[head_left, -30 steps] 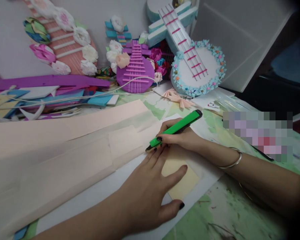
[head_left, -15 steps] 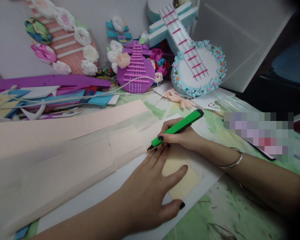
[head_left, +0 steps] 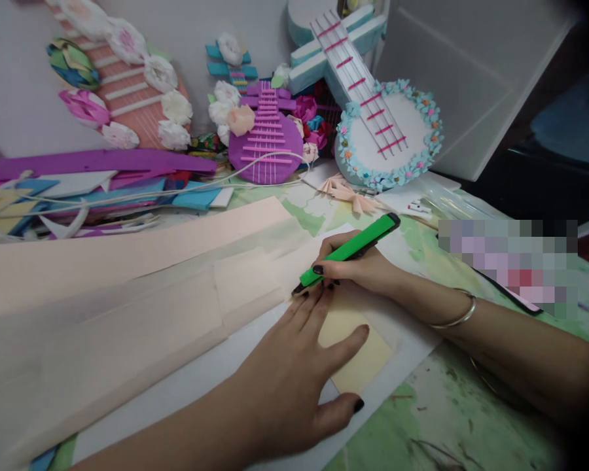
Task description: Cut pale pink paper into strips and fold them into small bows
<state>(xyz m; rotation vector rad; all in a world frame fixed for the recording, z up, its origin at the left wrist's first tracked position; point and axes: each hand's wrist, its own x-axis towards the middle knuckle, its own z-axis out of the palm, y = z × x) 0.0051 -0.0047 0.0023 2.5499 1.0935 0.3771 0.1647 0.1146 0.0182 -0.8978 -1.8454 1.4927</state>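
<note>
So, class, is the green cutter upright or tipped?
Tipped: the right hand holds the green cutter at a slant, its black end raised and its dark tip low, beside the fingers of the left hand.

Head camera, looking forward and steeply down across the worktable (head_left: 397, 418) from the wearer's side.
The one view is near the work: the left hand (head_left: 287, 379) fills the lower middle, its forearm rising from the bottom edge, while the right hand (head_left: 373, 265), with a green pen-shaped tool (head_left: 351, 248), reaches in from the right edge to just right of centre. Farther off, the purple lute model (head_left: 267, 150) and pale-blue flower-rimmed instrument model (head_left: 392, 144) face the lens along the top.
</note>
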